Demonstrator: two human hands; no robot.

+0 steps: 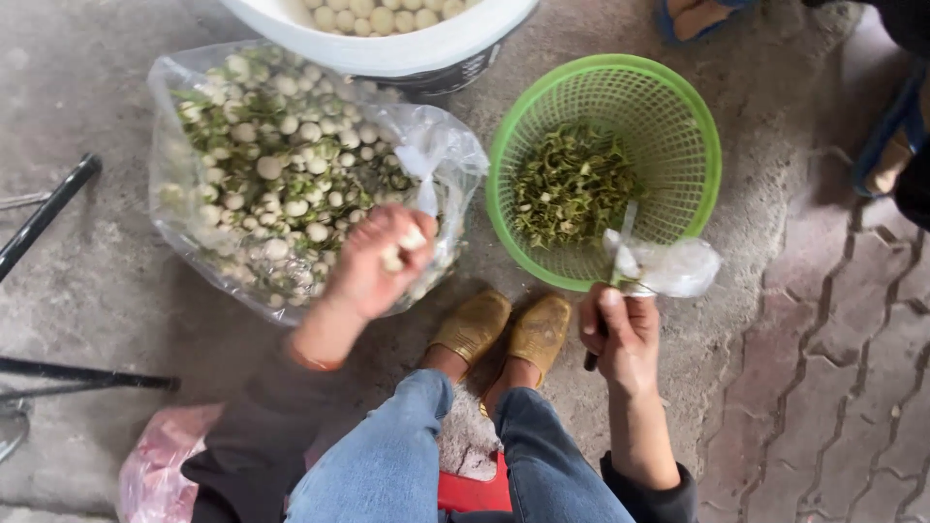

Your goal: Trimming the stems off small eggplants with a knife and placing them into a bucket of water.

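Head view, looking down at a seated person on a concrete floor point(87, 271). Left of centre, the left hand point(373, 263) reaches over the near edge of an open clear plastic bag point(441, 160) that fills the upper left of the frame; its grip is pressed together, pinching a few small white round buds point(412, 239) between fingertips and thumb. The bag holds a heap of similar white buds with green stems point(276, 179). Lower right of centre, the right hand point(620, 334) is closed around a small knife point(620, 254), whose dark handle end shows below the fist and whose thin blade points up toward a green plastic basket point(697, 126); a scrap of clear plastic point(673, 266) clings at the blade, over the basket's near rim. The basket, upper right of centre, contains green trimmings point(572, 184). At the top edge stands a white bucket point(387, 48) of pale peeled buds. Bottom centre: blue jeans point(387, 455) and golden shoes point(504, 329), between the two hands. A pink bag point(155, 465) lies at lower left.
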